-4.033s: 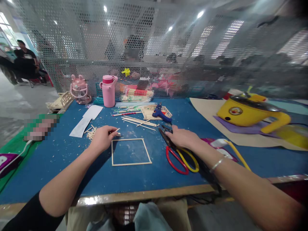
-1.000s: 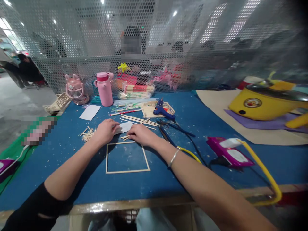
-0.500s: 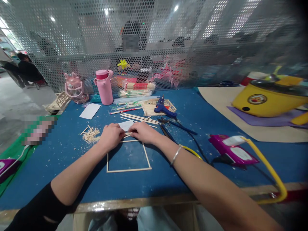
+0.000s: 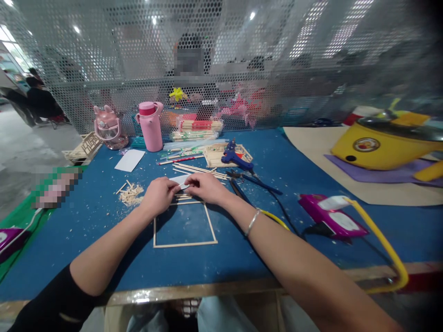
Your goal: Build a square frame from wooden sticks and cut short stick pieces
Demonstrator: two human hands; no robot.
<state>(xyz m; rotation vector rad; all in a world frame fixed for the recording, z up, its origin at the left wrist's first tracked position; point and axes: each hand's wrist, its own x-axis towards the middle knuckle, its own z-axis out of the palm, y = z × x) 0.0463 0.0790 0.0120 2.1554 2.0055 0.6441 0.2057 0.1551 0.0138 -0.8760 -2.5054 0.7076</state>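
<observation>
A square frame of thin wooden sticks [image 4: 185, 244] lies flat on the blue table [image 4: 104, 240] in front of me. Just beyond its far edge, my left hand [image 4: 158, 197] and my right hand [image 4: 206, 188] meet fingertip to fingertip. Both are closed in a pinch on a small white piece of paper [image 4: 180, 180] held between them. A few short sticks [image 4: 182, 198] lie under the fingers on the frame's far edge.
Long sticks [image 4: 200, 171], a blue glue gun [image 4: 234, 158] and pliers [image 4: 254, 180] lie beyond the hands. A pile of stick offcuts [image 4: 130, 193] is at the left. A pink bottle [image 4: 149, 127] stands at the back, a yellow pot [image 4: 382, 146] at the right, a magenta device [image 4: 332, 220] nearer.
Four seconds ago my right hand lay on the scissors at the right; it has come over to the left hand. Since half a second ago both hands have lifted slightly and pinch the paper.
</observation>
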